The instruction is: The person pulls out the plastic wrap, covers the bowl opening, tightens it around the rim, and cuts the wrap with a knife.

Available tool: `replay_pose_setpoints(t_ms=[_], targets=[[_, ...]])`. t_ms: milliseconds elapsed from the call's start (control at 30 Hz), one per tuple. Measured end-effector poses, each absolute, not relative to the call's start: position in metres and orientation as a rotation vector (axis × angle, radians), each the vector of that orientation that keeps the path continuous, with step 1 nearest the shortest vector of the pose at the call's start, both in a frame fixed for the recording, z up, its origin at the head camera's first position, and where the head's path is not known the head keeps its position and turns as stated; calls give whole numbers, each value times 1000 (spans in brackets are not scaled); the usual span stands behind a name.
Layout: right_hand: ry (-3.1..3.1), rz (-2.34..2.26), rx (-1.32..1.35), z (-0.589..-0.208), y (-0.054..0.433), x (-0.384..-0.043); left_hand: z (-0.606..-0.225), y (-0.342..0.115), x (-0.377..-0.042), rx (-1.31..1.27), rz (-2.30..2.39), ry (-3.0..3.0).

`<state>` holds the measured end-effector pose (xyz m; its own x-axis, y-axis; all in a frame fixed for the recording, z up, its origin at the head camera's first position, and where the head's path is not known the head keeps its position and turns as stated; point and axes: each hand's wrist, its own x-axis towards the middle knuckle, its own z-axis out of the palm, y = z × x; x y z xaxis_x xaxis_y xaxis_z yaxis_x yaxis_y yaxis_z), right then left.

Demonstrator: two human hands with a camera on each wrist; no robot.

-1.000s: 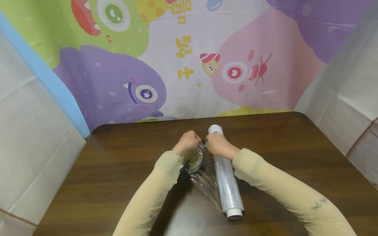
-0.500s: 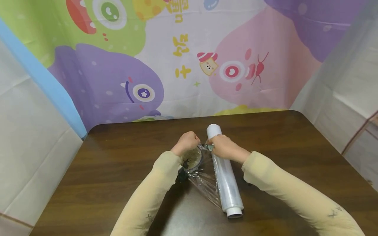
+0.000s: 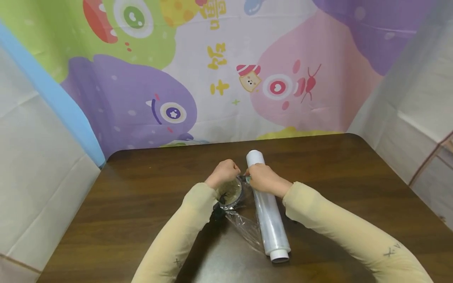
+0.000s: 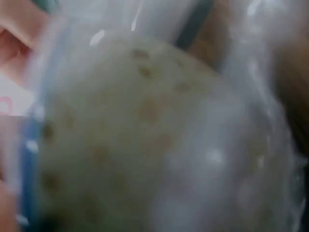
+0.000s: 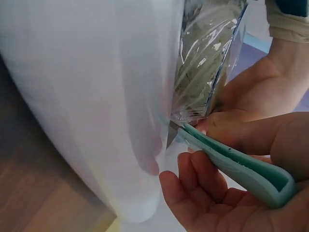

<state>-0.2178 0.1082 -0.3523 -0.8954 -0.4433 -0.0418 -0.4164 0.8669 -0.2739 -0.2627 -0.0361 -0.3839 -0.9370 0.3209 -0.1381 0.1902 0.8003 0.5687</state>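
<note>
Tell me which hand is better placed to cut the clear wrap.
The right hand, I'd judge: it holds the green cutter, its blade by the clear wrap between roll and bowl. The left hand, at the bowl, shows no cutter.

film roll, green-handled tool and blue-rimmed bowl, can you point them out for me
film roll point(image 3: 270, 224): head view, the film-wrapped body
green-handled tool point(image 5: 244, 172): right wrist view, the side of the handle
blue-rimmed bowl point(image 4: 30, 162): left wrist view, the rim, blurred

The place looks like a screened-off booth: cartoon-print curtain point(image 3: 223, 110) behind a brown table point(image 3: 124, 212), pale sheets point(image 3: 32, 141) at both sides.
</note>
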Motion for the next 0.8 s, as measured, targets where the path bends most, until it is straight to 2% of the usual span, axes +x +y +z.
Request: replay_pose_setpoints(t_ms=[300, 800], targets=[[2926, -288, -638, -357, 97, -232, -387, -37, -262, 385, 867, 2731], [2874, -453, -593, -354, 118, -214, -384, -43, -260, 403, 873, 2789]])
